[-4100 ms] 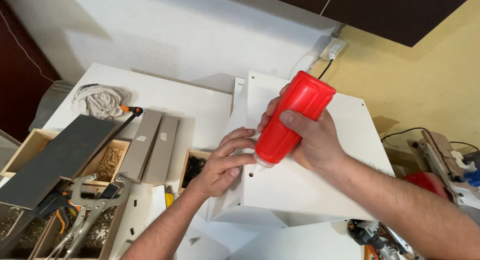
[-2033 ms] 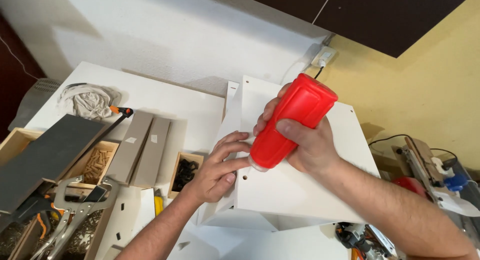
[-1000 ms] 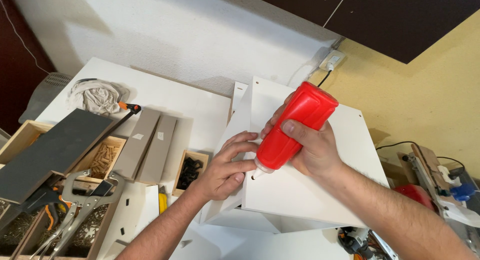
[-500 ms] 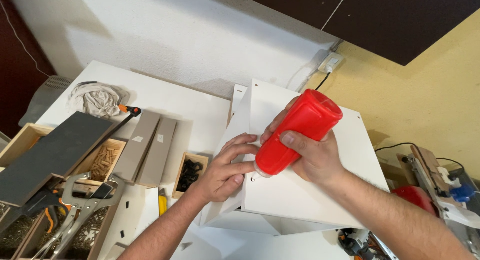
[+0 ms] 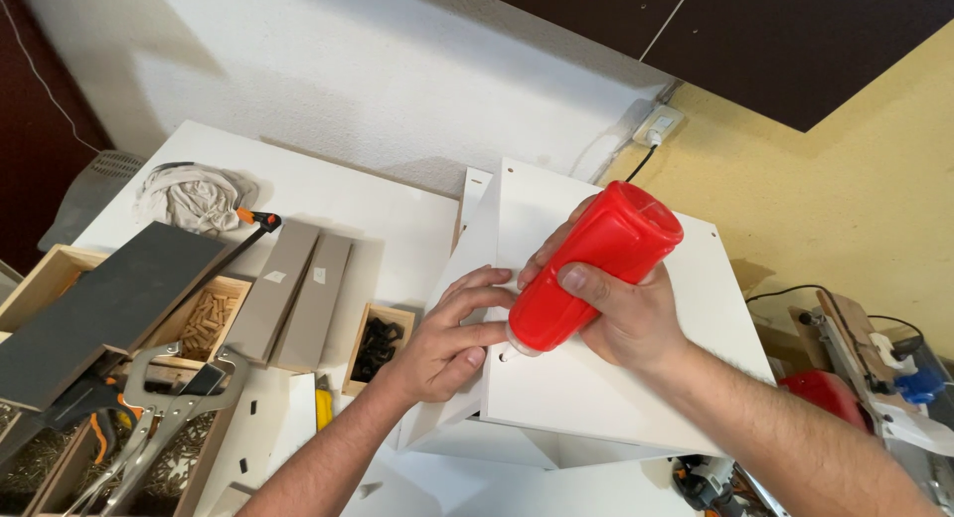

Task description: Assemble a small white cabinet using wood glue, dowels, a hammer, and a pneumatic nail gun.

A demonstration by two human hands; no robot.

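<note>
My right hand (image 5: 621, 313) grips a red squeeze bottle (image 5: 594, 266), tilted with its nozzle down against a small hole in a white panel (image 5: 646, 398). The panel is the top face of a white box-like furniture piece standing on the workbench. My left hand (image 5: 447, 338) rests flat on the panel's left edge beside the nozzle, fingers spread and pressing on the board. The bottle's tip is partly hidden by my right thumb and left fingers.
Two grey boards (image 5: 296, 293) lie left of the white piece. A small wooden box of black parts (image 5: 376, 346), a box of wooden dowels (image 5: 207, 318), a dark panel (image 5: 104, 303), locking pliers (image 5: 164, 398) and a rag (image 5: 194, 197) fill the left. A wall socket (image 5: 658, 127) with cable is behind.
The bottle has stayed tipped nozzle-down on the panel near the same hole; both hands keep their places. Only the camera view has shifted slightly.
</note>
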